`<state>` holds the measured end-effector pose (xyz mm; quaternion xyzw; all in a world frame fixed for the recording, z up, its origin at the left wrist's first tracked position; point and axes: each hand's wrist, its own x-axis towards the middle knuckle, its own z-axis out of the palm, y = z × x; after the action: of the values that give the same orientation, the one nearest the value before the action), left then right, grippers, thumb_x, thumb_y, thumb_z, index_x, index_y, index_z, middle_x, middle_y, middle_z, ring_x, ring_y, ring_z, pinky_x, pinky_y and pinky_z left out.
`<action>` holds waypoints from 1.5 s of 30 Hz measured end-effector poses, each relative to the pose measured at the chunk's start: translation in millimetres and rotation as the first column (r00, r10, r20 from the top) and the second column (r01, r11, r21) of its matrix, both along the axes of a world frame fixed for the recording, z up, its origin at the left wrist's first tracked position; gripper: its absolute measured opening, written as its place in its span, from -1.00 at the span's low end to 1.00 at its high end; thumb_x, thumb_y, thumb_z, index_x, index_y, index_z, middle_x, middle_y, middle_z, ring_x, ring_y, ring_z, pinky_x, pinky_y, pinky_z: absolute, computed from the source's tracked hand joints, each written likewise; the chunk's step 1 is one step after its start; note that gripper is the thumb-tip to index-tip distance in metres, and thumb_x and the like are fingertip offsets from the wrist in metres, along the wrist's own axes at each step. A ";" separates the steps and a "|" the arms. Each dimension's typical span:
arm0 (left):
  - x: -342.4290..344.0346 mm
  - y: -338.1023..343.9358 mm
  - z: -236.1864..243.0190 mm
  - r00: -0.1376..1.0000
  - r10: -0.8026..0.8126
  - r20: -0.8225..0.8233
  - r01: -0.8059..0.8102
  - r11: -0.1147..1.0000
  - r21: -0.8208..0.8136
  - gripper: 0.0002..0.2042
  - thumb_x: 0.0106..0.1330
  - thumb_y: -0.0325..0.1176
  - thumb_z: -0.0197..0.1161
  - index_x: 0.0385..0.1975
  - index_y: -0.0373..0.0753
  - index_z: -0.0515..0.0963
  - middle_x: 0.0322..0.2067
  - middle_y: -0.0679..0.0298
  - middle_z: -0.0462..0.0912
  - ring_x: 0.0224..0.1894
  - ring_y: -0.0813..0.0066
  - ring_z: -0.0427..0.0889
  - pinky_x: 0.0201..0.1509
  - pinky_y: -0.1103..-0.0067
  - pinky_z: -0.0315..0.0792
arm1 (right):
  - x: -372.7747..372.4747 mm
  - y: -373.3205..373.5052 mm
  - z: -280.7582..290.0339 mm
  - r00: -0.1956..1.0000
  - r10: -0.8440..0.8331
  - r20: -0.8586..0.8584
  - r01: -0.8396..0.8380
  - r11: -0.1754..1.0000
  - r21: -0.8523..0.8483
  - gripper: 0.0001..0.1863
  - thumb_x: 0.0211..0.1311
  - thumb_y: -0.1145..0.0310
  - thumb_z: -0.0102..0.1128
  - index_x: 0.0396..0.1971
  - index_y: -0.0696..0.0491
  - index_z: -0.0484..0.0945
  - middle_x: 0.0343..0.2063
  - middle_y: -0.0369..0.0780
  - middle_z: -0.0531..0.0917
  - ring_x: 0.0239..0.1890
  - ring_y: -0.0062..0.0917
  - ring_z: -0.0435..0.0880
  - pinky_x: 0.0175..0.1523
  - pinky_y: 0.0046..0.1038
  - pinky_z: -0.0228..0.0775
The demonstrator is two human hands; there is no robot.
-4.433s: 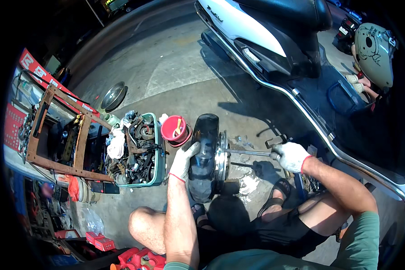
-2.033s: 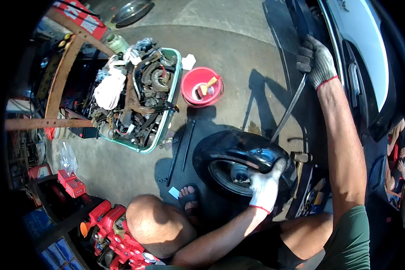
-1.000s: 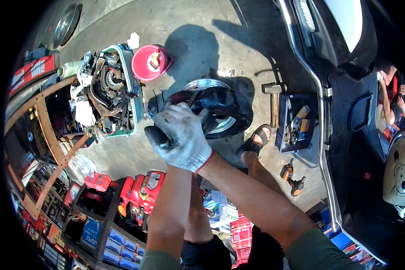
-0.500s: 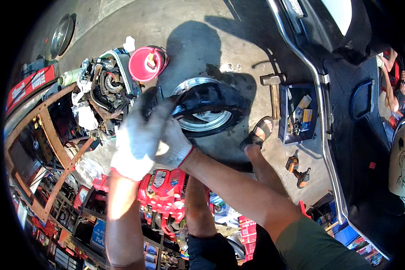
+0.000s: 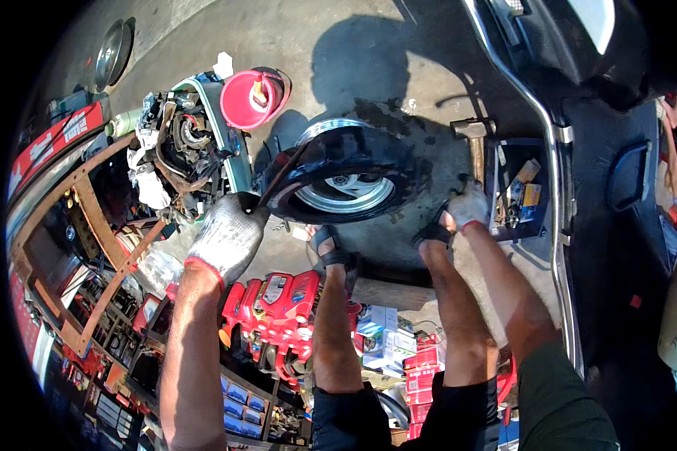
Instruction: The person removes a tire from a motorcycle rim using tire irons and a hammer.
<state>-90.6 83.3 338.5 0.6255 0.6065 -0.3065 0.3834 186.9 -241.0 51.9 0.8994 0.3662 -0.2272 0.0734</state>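
My left hand (image 5: 229, 234), in a white work glove with dark fingers, is closed around a tire lever (image 5: 282, 175). The slim dark bar slants up across the left side of a black tire (image 5: 380, 154). The tire lies tilted on the floor around a silver wheel rim (image 5: 344, 197), in front of my feet. My gloved right hand (image 5: 468, 204) is at the lower end of the wooden handle of a hammer (image 5: 474, 146), its fingertips over the handle. Dark fingertips and shadow hide whether they wrap it. The hammer's head rests against a parts tray's far left corner.
The dark tray (image 5: 538, 225) of small boxes and tools stands beside a chrome bar (image 5: 553, 188). A pink bucket (image 5: 237, 113) and a bin (image 5: 237, 169) heaped with scrap parts are at the left. Red bottles (image 5: 278, 308) stand near my left leg.
My hands, together left of the tire before, have separated. The right hand has swung right to the hammer handle. The left stays by the tire with the lever. My view has shifted slightly.
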 end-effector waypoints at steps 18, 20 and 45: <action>4.3 -35.4 -6.9 0.975 0.218 -0.041 -0.216 0.975 0.061 -0.71 0.34 -0.18 0.16 -0.29 -0.32 0.62 -0.65 0.38 0.44 -0.64 0.65 0.31 -0.59 0.58 0.20 | 56.7 10.2 -56.4 0.970 -0.230 -0.075 0.202 0.940 -0.277 -0.32 -0.04 0.21 0.25 0.09 0.21 0.29 -0.11 0.10 0.62 -0.05 -0.01 0.63 0.05 -0.11 0.48; -3.4 -38.6 -37.2 0.968 0.249 0.027 -0.250 0.967 0.049 -0.71 0.33 -0.21 0.17 -0.26 -0.36 0.62 -0.64 0.36 0.45 -0.64 0.60 0.32 -0.57 0.54 0.23 | 63.8 4.0 -49.0 0.962 -0.271 -0.008 0.262 0.936 -0.237 -0.35 -0.07 0.23 0.26 0.05 0.22 0.33 -0.16 0.09 0.63 -0.08 -0.03 0.64 0.02 -0.13 0.50; -12.1 -125.2 2.7 0.961 0.278 0.001 -0.276 0.953 0.129 -0.72 0.29 -0.25 0.12 -0.29 -0.43 0.50 -0.37 -0.28 0.61 -0.20 -0.19 0.63 -0.10 0.15 0.52 | -6.5 32.7 203.7 -0.236 -0.643 -0.729 0.699 0.409 -0.587 -0.83 0.33 0.28 0.10 -0.27 0.06 0.55 -0.50 -0.28 0.62 -0.58 -0.55 0.58 -0.49 -0.49 0.47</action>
<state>-102.7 -41.9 341.2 0.5549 0.7099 -0.2158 0.3763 180.4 -208.3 255.7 0.6270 -0.2151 -0.6823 -0.3082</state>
